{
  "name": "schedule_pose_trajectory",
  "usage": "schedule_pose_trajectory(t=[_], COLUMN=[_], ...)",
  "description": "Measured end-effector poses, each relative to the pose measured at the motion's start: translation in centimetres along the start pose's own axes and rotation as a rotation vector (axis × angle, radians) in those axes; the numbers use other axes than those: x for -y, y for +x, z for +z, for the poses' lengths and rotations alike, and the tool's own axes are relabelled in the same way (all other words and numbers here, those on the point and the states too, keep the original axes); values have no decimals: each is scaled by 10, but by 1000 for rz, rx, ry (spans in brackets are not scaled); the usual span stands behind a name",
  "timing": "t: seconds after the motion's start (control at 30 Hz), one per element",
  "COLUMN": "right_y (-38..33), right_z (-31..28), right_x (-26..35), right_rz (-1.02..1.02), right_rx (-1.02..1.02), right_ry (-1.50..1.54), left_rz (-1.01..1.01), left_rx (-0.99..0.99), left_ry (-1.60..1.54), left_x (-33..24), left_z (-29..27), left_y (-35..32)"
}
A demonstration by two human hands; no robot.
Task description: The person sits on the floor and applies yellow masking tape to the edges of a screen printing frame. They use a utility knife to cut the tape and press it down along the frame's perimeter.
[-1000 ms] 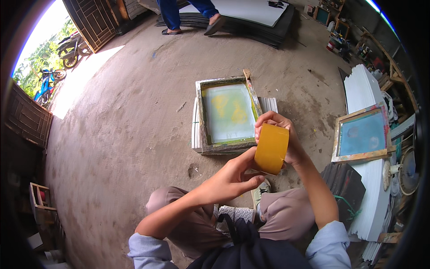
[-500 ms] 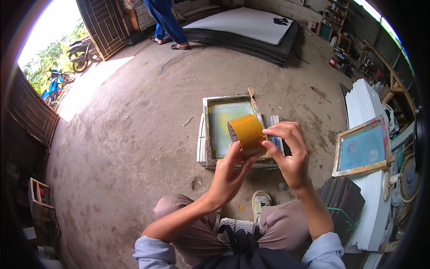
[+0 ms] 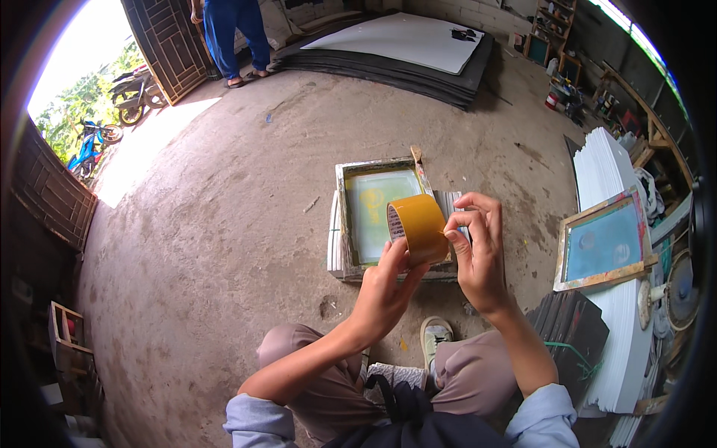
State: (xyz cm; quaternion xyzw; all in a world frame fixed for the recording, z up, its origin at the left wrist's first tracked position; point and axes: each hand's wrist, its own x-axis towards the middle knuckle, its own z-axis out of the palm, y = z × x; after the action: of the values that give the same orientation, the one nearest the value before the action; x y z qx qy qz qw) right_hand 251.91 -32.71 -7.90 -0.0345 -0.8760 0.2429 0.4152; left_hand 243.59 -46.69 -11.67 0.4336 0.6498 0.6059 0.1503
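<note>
A roll of yellow-brown packing tape [image 3: 417, 225] is held up in front of me. My left hand [image 3: 385, 291] grips it from below at its near edge. My right hand [image 3: 478, 250] pinches at the roll's right side with fingertips on the tape surface. Beneath the roll on the floor lies a wooden screen-printing frame [image 3: 345, 216] with a pale green mesh stained yellow, resting on a stack of white sheets.
A second wooden frame with blue mesh [image 3: 603, 240] leans on tall stacks of white sheets [image 3: 605, 160] at right. Dark boards with a white sheet [image 3: 396, 45] lie far ahead. A person in blue trousers [image 3: 235, 33] stands by the doorway. Concrete floor [image 3: 209, 239] spreads left.
The tape roll has moved from my right side toward the middle and turned. My left hand now holds it from below and my right hand picks at its side.
</note>
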Motion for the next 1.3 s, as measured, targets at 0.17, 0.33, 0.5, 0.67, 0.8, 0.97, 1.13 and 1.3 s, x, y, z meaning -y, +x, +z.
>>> schedule_pose_trajectory(t=[0.17, 0.33, 0.5, 0.67, 0.8, 0.97, 1.13, 1.3], right_y=[1, 2, 4, 3, 2, -2, -5, -1], right_z=[-3, -3, -2, 0, 2, 10, 20, 19], right_x=[-4, -4, 1, -5, -3, -5, -12, -14], right_rz=[78, 218, 145, 15, 89, 28, -12, 103], right_rx=[48, 19, 105, 34, 19, 6, 9, 46], right_ry=[128, 311, 120, -12, -51, -196, -157, -35], left_rz=[84, -61, -86, 77, 98, 76, -23, -195], left_rx=[-61, 18, -2, -83, -30, -2, -35, 2], left_ry=[-31, 67, 63, 14, 69, 209, 258, 299], left_x=[-1, 15, 1, 15, 15, 10, 18, 3], left_z=[4, -4, -4, 4, 6, 7, 10, 9], left_y=[5, 2, 2, 2, 1, 3, 10, 13])
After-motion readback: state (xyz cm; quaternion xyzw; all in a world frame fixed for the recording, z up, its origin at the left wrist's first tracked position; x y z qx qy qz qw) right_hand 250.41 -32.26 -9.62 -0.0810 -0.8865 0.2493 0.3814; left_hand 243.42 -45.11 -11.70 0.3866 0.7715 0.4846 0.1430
